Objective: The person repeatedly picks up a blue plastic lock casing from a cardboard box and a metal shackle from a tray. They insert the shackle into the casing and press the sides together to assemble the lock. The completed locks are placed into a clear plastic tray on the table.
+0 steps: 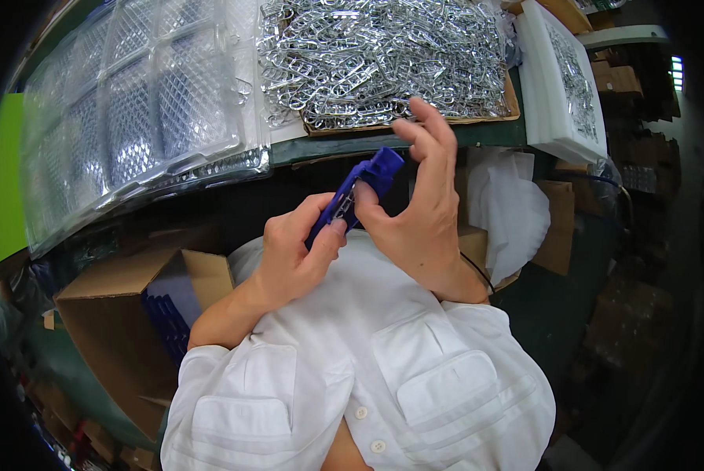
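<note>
Nearest of all is the white shirt (324,330) of the person at work, with both bare hands out in front of it. The left hand (293,253) is closed round the lower end of a blue holder (377,168), its thumb on the metal piece (344,207) in it. The right hand (424,224) is wide open, thumb against the holder's upper part, fingers raised and clear of it. Beyond both hands, on the desk (289,149), a heap of silvery clips (391,67) fills a shallow box (513,102). Ahead and left of the left hand are clear plastic trays (132,102); lower, left of it, stands an open carton (104,337) with blue pieces (167,322) inside. Right of the right hand hang white foam sheets (509,212), and farther off sits a white foam block (542,86) bearing more clips.
</note>
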The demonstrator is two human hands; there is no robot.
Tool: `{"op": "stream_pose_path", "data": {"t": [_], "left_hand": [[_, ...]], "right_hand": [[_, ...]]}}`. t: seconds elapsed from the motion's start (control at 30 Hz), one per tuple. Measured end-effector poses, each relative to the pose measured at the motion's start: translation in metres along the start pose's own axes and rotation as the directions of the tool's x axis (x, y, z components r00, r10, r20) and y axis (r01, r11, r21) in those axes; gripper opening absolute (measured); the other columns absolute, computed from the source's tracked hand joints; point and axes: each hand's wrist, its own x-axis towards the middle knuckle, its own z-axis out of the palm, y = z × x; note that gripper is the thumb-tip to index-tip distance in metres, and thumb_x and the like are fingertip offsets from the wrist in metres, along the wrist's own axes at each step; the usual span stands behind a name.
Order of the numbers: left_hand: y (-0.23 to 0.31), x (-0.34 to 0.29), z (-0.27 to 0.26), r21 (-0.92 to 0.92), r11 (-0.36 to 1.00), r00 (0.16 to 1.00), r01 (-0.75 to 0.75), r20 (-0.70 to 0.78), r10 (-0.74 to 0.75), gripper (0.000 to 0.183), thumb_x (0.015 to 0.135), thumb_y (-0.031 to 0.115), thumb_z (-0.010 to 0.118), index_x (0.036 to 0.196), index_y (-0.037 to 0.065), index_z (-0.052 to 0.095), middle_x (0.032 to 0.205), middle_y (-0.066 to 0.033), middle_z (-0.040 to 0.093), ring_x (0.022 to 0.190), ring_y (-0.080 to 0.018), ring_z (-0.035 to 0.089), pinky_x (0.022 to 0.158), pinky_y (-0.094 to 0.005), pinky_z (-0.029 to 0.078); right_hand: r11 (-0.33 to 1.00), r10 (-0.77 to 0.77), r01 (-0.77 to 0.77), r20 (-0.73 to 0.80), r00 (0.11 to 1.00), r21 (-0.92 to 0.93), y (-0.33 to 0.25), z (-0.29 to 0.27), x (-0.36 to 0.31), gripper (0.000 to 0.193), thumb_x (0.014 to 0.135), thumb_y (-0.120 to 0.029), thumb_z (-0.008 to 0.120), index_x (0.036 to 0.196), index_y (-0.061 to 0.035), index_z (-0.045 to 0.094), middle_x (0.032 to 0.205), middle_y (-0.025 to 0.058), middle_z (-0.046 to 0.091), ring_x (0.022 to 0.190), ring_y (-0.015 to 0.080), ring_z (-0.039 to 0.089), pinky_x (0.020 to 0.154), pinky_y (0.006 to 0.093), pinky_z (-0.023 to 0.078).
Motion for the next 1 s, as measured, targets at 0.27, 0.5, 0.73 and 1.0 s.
{"op": "stream_pose_path", "data": {"t": [0.27, 0.5, 0.73, 1.0], "left_hand": [[0.004, 0.006, 0.006, -0.039, 0.996, 0.997, 0.078, 0.007, -0.078, 0.022, 0.107, 0.007, 0.054, 0.122, -0.005, 0.064, 0.079, -0.0056, 0.070, 0.066, -0.0104, 0.068, 0.060, -0.0260, 0.054], [-0.006, 0.014, 0.003, -0.240, 0.951, 0.979, 0.196, -0.001, -0.202, 0.020, 0.110, 0.013, 0.053, 0.118, -0.001, 0.065, 0.083, -0.0060, 0.073, 0.068, -0.0104, 0.070, 0.059, -0.0271, 0.054], [-0.006, 0.018, -0.002, -0.439, 0.870, 0.968, 0.223, -0.003, -0.250, 0.022, 0.111, 0.014, 0.051, 0.126, -0.002, 0.058, 0.100, -0.0118, 0.073, 0.072, -0.0121, 0.069, 0.061, -0.0255, 0.057], [-0.021, 0.020, 0.003, -0.476, 0.853, 0.968, 0.215, -0.010, -0.250, 0.020, 0.110, 0.012, 0.055, 0.125, -0.001, 0.056, 0.104, -0.0085, 0.071, 0.081, -0.0118, 0.070, 0.070, -0.0254, 0.058]], "right_hand": [[0.937, 0.186, -0.224, 0.161, 0.969, 0.267, 0.018, -0.001, -0.011, 0.050, 0.083, 0.003, 0.075, 0.129, -0.0019, 0.060, 0.140, 0.0162, 0.063, 0.118, 0.0290, 0.070, 0.096, 0.0380, 0.057], [0.985, -0.141, 0.131, 0.094, 0.986, 0.109, 0.011, -0.014, -0.006, 0.039, 0.083, 0.006, 0.079, 0.119, -0.0010, 0.067, 0.141, 0.0221, 0.060, 0.116, 0.0365, 0.071, 0.089, 0.0402, 0.061], [0.973, -0.224, 0.225, 0.036, 0.974, -0.050, 0.013, -0.005, -0.003, 0.032, 0.079, 0.001, 0.083, 0.109, -0.0025, 0.073, 0.140, 0.0238, 0.063, 0.111, 0.0397, 0.073, 0.086, 0.0406, 0.064], [0.984, -0.155, 0.156, 0.023, 0.988, -0.088, 0.015, 0.017, -0.005, 0.027, 0.082, -0.006, 0.085, 0.106, -0.0059, 0.074, 0.138, 0.0185, 0.066, 0.104, 0.0330, 0.076, 0.078, 0.0384, 0.064]]}}
